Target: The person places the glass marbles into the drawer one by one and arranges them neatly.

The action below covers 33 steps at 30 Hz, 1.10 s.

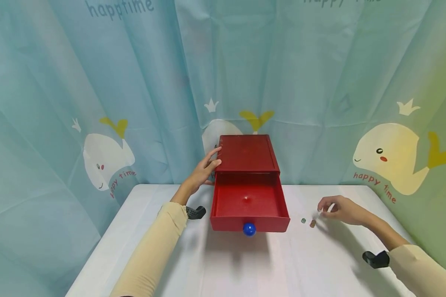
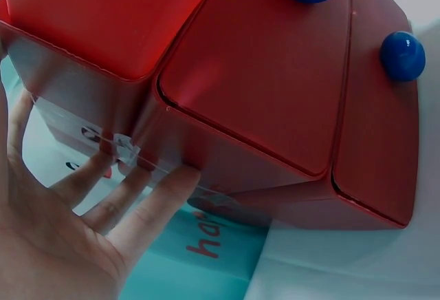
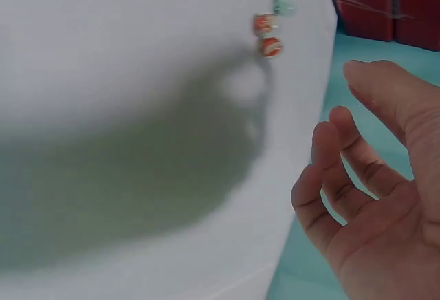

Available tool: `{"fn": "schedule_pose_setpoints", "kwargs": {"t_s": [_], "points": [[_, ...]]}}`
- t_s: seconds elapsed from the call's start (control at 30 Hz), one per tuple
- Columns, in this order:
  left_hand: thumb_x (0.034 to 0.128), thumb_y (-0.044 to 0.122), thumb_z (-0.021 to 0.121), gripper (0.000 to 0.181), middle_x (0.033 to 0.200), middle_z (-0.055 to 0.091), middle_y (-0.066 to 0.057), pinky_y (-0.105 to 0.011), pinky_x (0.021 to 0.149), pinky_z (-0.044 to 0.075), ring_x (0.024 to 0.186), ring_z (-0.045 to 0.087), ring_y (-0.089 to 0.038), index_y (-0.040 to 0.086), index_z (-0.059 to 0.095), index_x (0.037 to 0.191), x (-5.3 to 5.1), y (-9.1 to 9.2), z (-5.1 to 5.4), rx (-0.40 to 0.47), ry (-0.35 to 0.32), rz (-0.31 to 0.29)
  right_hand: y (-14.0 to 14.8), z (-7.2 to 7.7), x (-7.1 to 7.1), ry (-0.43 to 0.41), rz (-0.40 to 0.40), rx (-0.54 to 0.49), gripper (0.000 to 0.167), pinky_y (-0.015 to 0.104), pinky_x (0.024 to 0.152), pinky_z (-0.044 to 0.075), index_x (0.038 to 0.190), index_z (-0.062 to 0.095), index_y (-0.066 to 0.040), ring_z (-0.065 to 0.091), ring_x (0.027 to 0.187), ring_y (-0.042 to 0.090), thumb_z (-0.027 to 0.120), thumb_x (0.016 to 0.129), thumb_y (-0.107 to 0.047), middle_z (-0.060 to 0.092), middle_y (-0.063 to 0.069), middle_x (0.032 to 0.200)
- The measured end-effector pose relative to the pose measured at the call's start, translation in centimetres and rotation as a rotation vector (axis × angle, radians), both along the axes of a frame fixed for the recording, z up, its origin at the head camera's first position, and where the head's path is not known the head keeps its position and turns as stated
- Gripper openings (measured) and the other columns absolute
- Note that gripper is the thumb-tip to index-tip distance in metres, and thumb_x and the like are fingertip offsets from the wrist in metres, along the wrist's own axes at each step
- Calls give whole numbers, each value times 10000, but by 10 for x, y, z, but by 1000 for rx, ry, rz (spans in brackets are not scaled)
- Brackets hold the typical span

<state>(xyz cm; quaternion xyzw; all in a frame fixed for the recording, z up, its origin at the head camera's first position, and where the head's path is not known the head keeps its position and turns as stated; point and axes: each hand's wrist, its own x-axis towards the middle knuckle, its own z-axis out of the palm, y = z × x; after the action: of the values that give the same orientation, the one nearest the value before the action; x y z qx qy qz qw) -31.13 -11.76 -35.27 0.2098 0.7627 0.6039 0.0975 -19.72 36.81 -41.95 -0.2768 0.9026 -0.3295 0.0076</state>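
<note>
A red drawer cabinet has its top drawer pulled out, with no contents visible inside. My left hand rests against the cabinet's left side; its fingers are spread on the side wall in the left wrist view. To the right of the cabinet, my right hand hovers over the table, fingers bent loosely and thumb apart, nothing visible between them in the right wrist view. Below its fingertips lie a green marble and orange-and-white marbles, two of them touching or nearly so.
Lower drawers with blue knobs are closed in the left wrist view. The white table extends on both sides of the cabinet. Behind it hangs a blue-green curtain printed with whales.
</note>
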Motion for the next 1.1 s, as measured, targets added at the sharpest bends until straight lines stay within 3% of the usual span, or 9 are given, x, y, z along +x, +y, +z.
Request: {"fn": "schedule_pose_setpoints", "kwargs": {"t_s": [0.37, 0.83, 1.1], "points": [[1019, 488, 534, 612, 1624, 359, -99, -655, 922, 524, 1439, 422, -342, 466, 306, 1587, 4, 0, 1, 0, -10, -6, -8, 43, 3, 54, -27, 28, 142, 267, 653, 539, 1011, 680, -215, 654, 745, 93, 748, 938, -115, 670, -58, 898], [1021, 482, 527, 614, 1628, 350, -106, -658, 929, 518, 1438, 419, -352, 450, 304, 1592, 3, 1, 2, 2, -8, -10, -20, 95, 4, 121, -113, 24, 127, 267, 614, 520, 1004, 711, -206, 633, 767, 96, 763, 928, -119, 692, -59, 921], [1007, 486, 529, 637, 1632, 341, -115, -649, 919, 528, 1442, 411, -359, 433, 299, 1598, 4, 0, 3, 5, -4, 1, -24, 122, 4, 233, -148, 18, 148, 265, 588, 498, 987, 727, -196, 633, 756, 94, 787, 900, -91, 704, -54, 924]]}}
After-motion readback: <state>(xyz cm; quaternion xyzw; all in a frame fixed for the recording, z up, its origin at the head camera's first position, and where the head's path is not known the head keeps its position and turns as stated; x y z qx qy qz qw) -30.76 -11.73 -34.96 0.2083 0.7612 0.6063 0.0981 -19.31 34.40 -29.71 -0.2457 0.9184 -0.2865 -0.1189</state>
